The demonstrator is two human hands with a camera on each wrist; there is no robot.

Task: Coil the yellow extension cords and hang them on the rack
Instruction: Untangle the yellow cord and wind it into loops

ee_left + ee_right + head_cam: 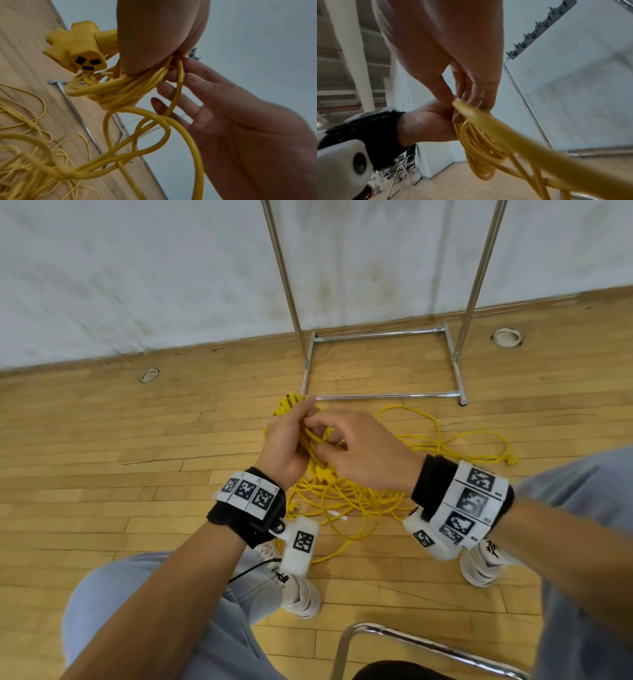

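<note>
A coiled bundle of yellow extension cord (310, 446) (120, 93) (479, 151) is gripped in my left hand (296, 422) (154, 40) (428, 121), held above the floor. Its yellow three-outlet socket end (77, 52) sticks out beside the palm. My right hand (320, 436) (171, 94) (467, 100) meets the left and pinches a strand (178, 86) at the top of the coil. The rest of the cord lies in a loose tangle (363, 501) on the wood floor, with a long loop (479, 446) to the right. The chrome rack (380, 332) stands just beyond, and its grey hook rail (539, 31) is overhead.
I am seated. A chrome chair frame (411, 642) is between my knees, and white shoes (301, 597) (483, 566) stand at the tangle's edge. Two round floor sockets (149, 374) (508, 337) sit near the white wall. Folding chairs (402, 169) stand far off.
</note>
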